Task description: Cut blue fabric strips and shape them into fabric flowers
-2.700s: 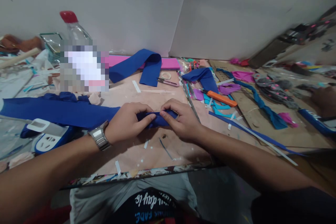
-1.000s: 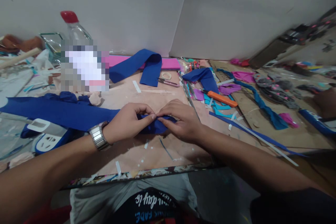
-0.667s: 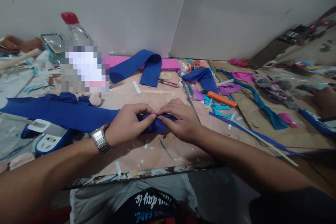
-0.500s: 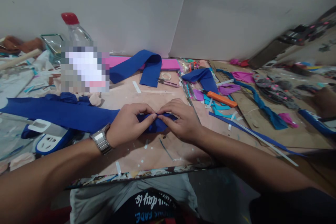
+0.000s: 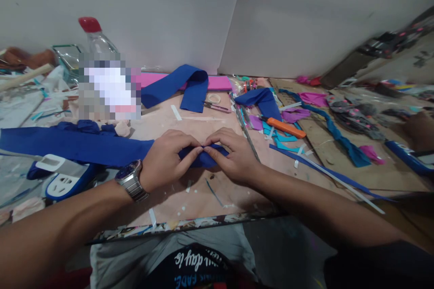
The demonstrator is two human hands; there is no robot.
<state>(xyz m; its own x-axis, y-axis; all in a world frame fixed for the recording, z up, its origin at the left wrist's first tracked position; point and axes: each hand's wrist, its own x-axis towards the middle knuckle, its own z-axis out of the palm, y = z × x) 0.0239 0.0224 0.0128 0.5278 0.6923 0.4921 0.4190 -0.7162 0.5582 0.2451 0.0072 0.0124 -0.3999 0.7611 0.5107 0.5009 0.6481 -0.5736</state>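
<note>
A long blue fabric strip (image 5: 101, 146) runs from the left side of the table to my two hands. My left hand (image 5: 171, 156), with a metal watch (image 5: 133, 180) on its wrist, pinches the strip between thumb and fingers. Right beside it, my right hand (image 5: 235, 156) pinches the same cloth, so that thumbs and fingertips of both hands nearly meet at its edge. Between the hands the cloth is folded or gathered; fingers hide the exact fold. The held part is just over the pinkish tabletop (image 5: 200, 189).
Behind the hands lie another blue strip (image 5: 195, 81), small scissors (image 5: 217, 107) and a tape roll (image 5: 214, 98). An orange cutter (image 5: 286, 128) and cloth scraps are to the right. A power strip (image 5: 68, 180) and a red-capped bottle (image 5: 101, 43) stand left.
My left wrist has rolled, so the watch face now shows. The strip's left part has shifted and lies flatter. Both hands keep their pinch in nearly the same place.
</note>
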